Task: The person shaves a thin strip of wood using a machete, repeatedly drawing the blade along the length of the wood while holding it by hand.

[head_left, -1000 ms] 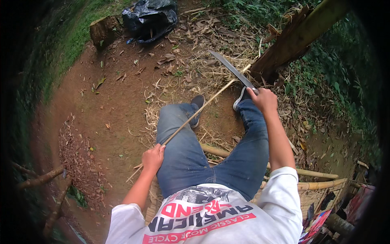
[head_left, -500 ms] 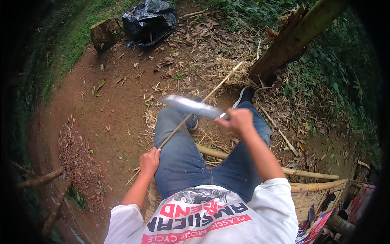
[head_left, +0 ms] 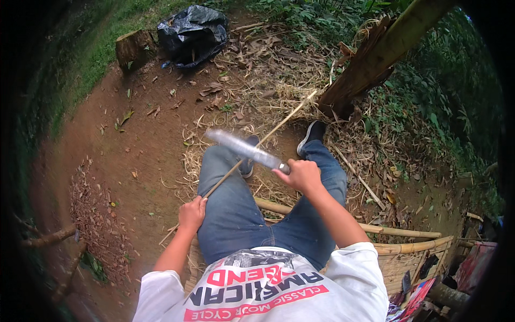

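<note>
My left hand (head_left: 192,213) is closed around the near end of a long, thin, pale stick (head_left: 280,126), beside my left thigh. The stick slants up and to the right across my left leg, its far end out over the ground. My right hand (head_left: 301,175) grips the handle of a machete (head_left: 248,151). The wide, shiny blade points left and lies across the stick above my left knee, somewhat smeared by motion. Whether its edge touches the stick I cannot tell.
Curly pale shavings (head_left: 196,159) litter the soil around my feet. A thick leaning trunk (head_left: 370,67) rises at the far right. A black plastic bag (head_left: 194,37) and a stump (head_left: 133,49) stand at the far left. Bamboo poles (head_left: 399,231) and a woven bamboo panel (head_left: 410,260) lie at my right.
My right hand and the machete have come nearer and to the left, and the blade crosses the stick closer to me. The left hand keeps its hold. The whole view has shifted slightly.
</note>
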### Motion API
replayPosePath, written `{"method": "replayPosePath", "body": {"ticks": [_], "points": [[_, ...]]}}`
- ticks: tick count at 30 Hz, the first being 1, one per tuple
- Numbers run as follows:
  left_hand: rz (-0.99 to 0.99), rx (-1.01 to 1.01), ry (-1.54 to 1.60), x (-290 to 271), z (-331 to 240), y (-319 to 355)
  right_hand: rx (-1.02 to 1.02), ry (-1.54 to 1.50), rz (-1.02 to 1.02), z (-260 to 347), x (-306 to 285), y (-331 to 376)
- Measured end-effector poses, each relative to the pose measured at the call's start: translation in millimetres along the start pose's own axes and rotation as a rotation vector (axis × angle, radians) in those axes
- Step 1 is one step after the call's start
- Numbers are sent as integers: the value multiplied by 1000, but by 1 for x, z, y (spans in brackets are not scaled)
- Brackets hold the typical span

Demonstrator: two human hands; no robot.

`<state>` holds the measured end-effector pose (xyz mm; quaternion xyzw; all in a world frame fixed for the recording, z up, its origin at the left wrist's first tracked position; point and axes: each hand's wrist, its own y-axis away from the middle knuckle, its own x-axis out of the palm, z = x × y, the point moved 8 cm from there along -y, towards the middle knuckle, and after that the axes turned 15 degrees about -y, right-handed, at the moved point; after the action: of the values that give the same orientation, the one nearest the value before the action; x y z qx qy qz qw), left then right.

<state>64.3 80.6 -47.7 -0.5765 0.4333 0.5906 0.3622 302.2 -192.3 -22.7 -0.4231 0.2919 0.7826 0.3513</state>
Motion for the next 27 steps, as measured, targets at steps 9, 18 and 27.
{"method": "replayPosePath", "body": {"ticks": [9, 18, 27], "points": [[-15, 17, 2, -7, -1, -7, 388, 58, -378, -128, -110, -11], [-7, -13, 88, -2, 0, 0, -73, -34, -59, 9, -3, 7], [-15, -29, 164, 1, 8, -1, 488, -206, -627, -153, -121, -2]]}}
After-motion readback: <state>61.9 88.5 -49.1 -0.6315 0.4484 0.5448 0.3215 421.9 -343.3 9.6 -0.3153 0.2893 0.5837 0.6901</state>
